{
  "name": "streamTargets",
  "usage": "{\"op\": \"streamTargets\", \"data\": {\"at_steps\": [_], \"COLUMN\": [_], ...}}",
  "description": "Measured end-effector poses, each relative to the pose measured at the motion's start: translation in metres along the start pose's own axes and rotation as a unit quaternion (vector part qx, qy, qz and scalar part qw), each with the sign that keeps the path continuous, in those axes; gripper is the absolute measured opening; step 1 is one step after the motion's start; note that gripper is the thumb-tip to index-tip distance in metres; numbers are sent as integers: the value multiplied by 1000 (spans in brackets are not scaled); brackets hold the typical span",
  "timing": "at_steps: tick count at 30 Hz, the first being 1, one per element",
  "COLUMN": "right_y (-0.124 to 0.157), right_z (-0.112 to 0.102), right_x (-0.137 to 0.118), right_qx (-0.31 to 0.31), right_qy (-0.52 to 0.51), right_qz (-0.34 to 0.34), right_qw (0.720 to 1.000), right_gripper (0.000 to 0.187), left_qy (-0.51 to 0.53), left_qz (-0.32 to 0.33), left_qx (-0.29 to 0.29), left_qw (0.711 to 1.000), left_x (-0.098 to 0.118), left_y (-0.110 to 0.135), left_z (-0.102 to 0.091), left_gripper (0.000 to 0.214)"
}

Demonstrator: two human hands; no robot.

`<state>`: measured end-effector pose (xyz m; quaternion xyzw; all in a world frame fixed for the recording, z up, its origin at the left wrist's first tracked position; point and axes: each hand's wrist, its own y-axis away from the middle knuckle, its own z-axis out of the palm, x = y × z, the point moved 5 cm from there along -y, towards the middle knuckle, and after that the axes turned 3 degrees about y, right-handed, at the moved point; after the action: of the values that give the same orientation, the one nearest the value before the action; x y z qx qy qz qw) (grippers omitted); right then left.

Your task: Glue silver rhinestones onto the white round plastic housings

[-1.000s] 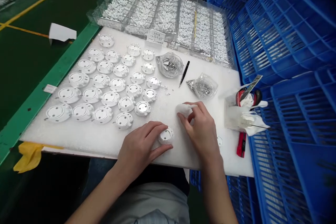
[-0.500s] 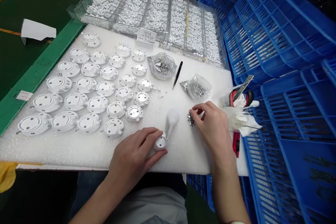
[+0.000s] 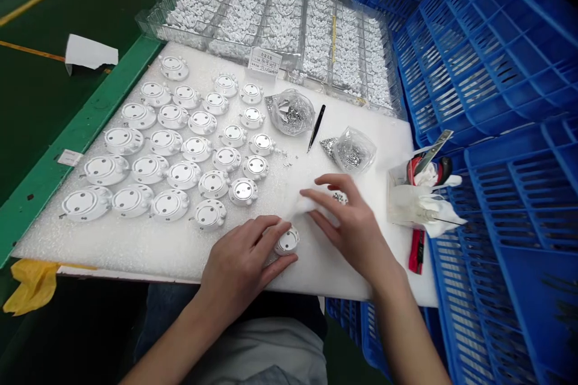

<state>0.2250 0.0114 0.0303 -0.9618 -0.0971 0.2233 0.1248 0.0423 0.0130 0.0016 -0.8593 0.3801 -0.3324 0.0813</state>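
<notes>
My left hand (image 3: 248,252) is closed on a small white round part (image 3: 288,240) with dark holes in its face, pressed near the table's front edge. My right hand (image 3: 350,219) is just to the right, its thumb and index finger around a pale, rounded-topped object (image 3: 303,204). That object is smeared by motion and its kind is unclear. Behind the right fingers lies a small pile of shiny metal bits (image 3: 339,197). To the left, several white oval parts (image 3: 210,215) with two dark holes each lie in rows on the white foam sheet (image 3: 149,246).
Clear trays (image 3: 266,6) of small white pieces stand at the back. Two plastic bags (image 3: 291,111) of metal bits flank black tweezers (image 3: 316,128). At right are a holder (image 3: 397,204) with tools, a red-and-black cutter (image 3: 416,251) and blue crates (image 3: 492,192).
My right hand has left the metal pile, moving left to the pale object, which looks shifted. My left hand still grips the round part. The whole view has slid slightly.
</notes>
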Motion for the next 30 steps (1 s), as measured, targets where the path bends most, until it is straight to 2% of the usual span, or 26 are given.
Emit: {"op": "streamTargets", "data": {"at_steps": [4,8,12,14,16,19,22,26,30], "right_y": [-12,-16,-5,3,8,9,4,1,9], "right_z": [-6,0,-13,-25,-30,-23,-14,-11,-25], "right_x": [25,35,33,33,35,39,41,41,44], "right_qx": [74,70,90,117,107,57,39,38,90], "right_qy": [-38,-39,-52,-5,60,113,145,131,87], "right_qz": [117,180,185,197,210,214,213,208,217], "right_qw": [990,980,977,973,970,969,966,969,968], "right_gripper": [13,12,20,15,13,15,14,12,10], "left_qy": [11,11,13,17,21,19,19,18,20], "left_qz": [3,8,10,8,6,4,6,5,10], "left_qx": [0,10,21,20,19,16,10,11,16], "left_qw": [1000,1000,1000,1000,1000,1000,1000,1000,1000], "left_x": [-1,0,0,0,-1,-1,0,0,1], "left_y": [1,1,1,1,1,2,2,2,2], "left_z": [1,0,0,0,0,0,0,0,0], "left_gripper": [27,26,24,23,23,24,25,25,25]}}
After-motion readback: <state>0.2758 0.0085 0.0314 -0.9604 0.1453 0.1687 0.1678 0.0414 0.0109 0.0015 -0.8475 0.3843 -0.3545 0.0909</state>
